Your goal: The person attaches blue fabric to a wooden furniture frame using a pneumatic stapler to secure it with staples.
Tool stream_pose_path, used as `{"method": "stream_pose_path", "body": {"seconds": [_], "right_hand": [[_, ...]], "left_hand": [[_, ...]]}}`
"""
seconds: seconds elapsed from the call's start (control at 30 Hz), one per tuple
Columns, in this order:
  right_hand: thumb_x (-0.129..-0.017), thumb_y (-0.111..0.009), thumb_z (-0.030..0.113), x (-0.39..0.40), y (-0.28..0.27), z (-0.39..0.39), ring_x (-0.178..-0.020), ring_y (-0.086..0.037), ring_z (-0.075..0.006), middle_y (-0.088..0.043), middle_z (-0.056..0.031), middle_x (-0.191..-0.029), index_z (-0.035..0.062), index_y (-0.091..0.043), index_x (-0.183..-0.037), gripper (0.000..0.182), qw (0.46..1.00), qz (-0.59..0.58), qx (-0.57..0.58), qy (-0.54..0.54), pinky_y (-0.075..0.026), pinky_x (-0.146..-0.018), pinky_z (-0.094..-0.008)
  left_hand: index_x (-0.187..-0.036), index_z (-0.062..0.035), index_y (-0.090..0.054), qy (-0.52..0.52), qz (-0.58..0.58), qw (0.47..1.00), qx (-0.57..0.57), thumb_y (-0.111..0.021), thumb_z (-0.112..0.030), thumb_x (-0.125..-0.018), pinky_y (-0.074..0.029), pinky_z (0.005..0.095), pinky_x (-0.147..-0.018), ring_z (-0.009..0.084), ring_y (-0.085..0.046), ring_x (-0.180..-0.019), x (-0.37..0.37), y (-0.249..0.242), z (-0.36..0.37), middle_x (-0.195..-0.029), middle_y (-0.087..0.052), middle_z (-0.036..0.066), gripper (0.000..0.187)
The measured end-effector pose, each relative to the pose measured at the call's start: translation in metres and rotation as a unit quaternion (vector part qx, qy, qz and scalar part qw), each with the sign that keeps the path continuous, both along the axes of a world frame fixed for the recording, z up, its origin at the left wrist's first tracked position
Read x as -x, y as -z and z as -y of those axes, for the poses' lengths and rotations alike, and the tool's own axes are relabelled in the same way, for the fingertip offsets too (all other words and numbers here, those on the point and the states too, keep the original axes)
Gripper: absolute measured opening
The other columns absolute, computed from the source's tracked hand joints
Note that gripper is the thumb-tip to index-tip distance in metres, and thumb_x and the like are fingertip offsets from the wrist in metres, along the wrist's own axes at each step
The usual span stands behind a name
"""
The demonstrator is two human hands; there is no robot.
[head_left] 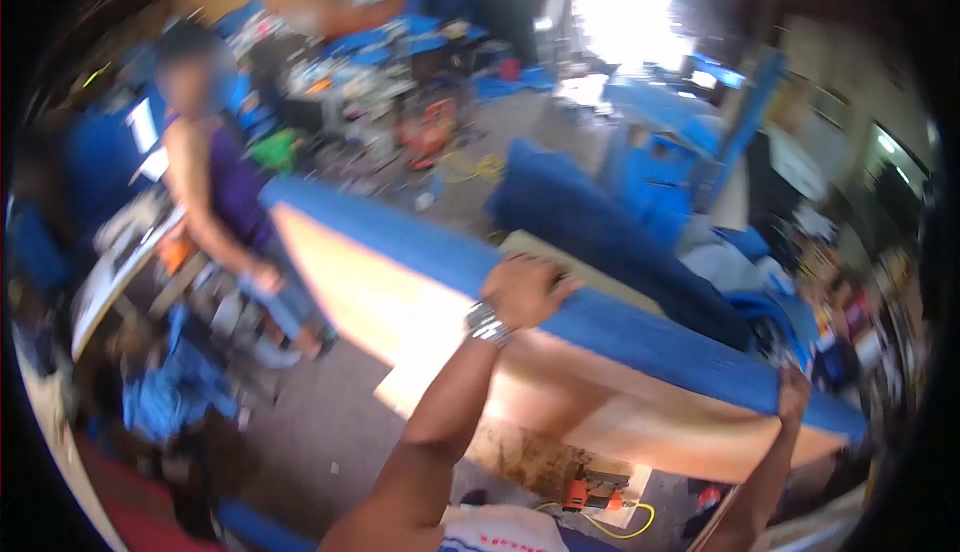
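A long blue-edged panel (590, 377) is slanting across the middle, its left end reaching close to a person (235, 177). The left hand (525, 292) is curling its fingers over the blue edge; the right hand (793, 394) is pinching that edge near the right end. An orange tool (590, 492) is lying on the near side; uneven lifting could be tipping the panel onto it.
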State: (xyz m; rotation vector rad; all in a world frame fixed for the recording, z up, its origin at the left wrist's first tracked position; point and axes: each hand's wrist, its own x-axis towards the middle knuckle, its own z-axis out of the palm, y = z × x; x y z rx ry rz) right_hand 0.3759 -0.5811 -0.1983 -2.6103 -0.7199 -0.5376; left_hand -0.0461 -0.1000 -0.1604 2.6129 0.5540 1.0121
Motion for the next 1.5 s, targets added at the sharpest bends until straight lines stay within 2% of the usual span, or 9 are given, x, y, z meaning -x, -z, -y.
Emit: {"method": "stream_pose_path", "body": {"seconds": [0.23,0.47,0.67,1.17,1.23,1.27,1.33,1.37,1.5], "right_hand": [[-0.104,-0.046,0.053,-0.027,0.009,0.005,-0.111,-0.064,-0.0294,-0.069,-0.0206,-0.121,-0.0018,-0.063,-0.131,0.063,0.992,-0.052,-0.085,-0.072,-0.045,-0.1,-0.0379],[-0.106,-0.045,0.037,-0.012,-0.006,-0.004,-0.123,-0.059,-0.034,-0.063,-0.0225,-0.134,-0.0046,-0.058,-0.136,0.053,0.984,-0.158,-0.077,-0.019,-0.041,-0.108,-0.037],[-0.103,-0.042,0.06,-0.043,0.016,0.016,-0.112,-0.064,-0.0323,-0.066,-0.0224,-0.129,0.0002,-0.057,-0.14,0.072,0.99,-0.086,-0.062,-0.088,-0.047,-0.101,-0.0384],[-0.107,-0.045,0.035,-0.047,0.021,0.011,-0.125,-0.059,-0.0313,-0.063,-0.0186,-0.136,0.0052,-0.061,-0.138,0.046,0.986,-0.024,-0.062,-0.155,-0.041,-0.109,-0.0401],[-0.109,-0.043,0.03,-0.035,0.041,0.009,-0.117,-0.063,-0.0323,-0.068,-0.0188,-0.121,0.0029,-0.063,-0.134,0.042,0.983,0.055,-0.122,-0.129,-0.043,-0.107,-0.0403],[-0.104,-0.047,0.024,-0.016,0.045,-0.003,-0.121,-0.06,-0.0342,-0.066,-0.0197,-0.125,0.0033,-0.063,-0.132,0.038,0.98,0.099,-0.12,-0.126,-0.042,-0.109,-0.0426],[-0.095,-0.057,0.011,0.06,0.057,-0.011,-0.128,-0.054,-0.0381,-0.061,-0.0216,-0.132,0.0041,-0.062,-0.129,0.035,0.965,0.195,-0.141,-0.104,-0.039,-0.112,-0.047],[-0.09,-0.061,0.005,0.097,0.066,-0.011,-0.132,-0.051,-0.04,-0.059,-0.0225,-0.136,0.0045,-0.062,-0.127,0.037,0.959,0.228,-0.138,-0.1,-0.038,-0.113,-0.0493],[-0.094,-0.063,0.022,0.219,0.087,0.012,-0.137,-0.047,-0.0361,-0.051,-0.0145,-0.147,0.0096,-0.058,-0.136,0.044,0.98,0.16,-0.108,-0.036,-0.038,-0.111,-0.0513]], "left_hand": [[-0.1,-0.0113,-0.075,0.004,-0.028,0.999,0.025,-0.056,-0.045,-0.096,-0.047,0.0444,-0.095,0.0299,-0.067,-0.097,0.005,-0.001,-0.006,-0.094,-0.074,0.009,0.039],[-0.102,-0.0121,-0.075,-0.006,-0.024,0.999,0.036,-0.057,-0.045,-0.095,-0.048,0.0458,-0.094,0.0303,-0.067,-0.098,0.005,0.0,-0.003,-0.095,-0.074,0.009,0.038],[-0.1,-0.0128,-0.076,-0.015,-0.031,0.999,0.028,-0.058,-0.045,-0.095,-0.05,0.0465,-0.091,0.0311,-0.068,-0.096,0.002,0.002,-0.003,-0.094,-0.074,0.01,0.038],[-0.09,-0.0105,-0.076,-0.037,0.032,0.998,-0.04,-0.059,-0.044,-0.093,-0.052,0.0499,-0.083,0.0345,-0.069,-0.089,-0.013,0.025,-0.018,-0.089,-0.074,0.014,0.038],[-0.088,-0.0093,-0.073,-0.066,-0.004,0.998,-0.009,-0.061,-0.04,-0.095,-0.054,0.045,-0.065,0.0347,-0.068,-0.072,-0.012,0.027,-0.018,-0.08,-0.07,0.018,0.034],[-0.091,-0.0137,-0.073,-0.075,0.137,0.934,-0.323,-0.061,-0.034,-0.097,-0.052,0.0451,-0.065,0.0291,-0.065,-0.07,-0.024,0.071,-0.041,-0.078,-0.068,0.01,0.025],[-0.099,-0.0129,-0.074,-0.038,-0.033,0.965,-0.259,-0.057,-0.039,-0.1,-0.054,0.0456,-0.066,0.0329,-0.068,-0.075,-0.018,0.066,-0.045,-0.084,-0.071,0.013,0.031],[-0.107,-0.0114,-0.075,-0.057,-0.001,0.998,-0.028,-0.057,-0.043,-0.099,-0.055,0.0461,-0.073,0.0356,-0.071,-0.084,-0.008,0.02,-0.007,-0.092,-0.074,0.016,0.037],[-0.115,-0.0038,-0.072,0.009,-0.04,0.999,-0.025,-0.05,-0.045,-0.103,-0.054,0.0442,-0.08,0.0379,-0.071,-0.09,-0.008,0.008,0.005,-0.096,-0.073,0.021,0.048]]}}
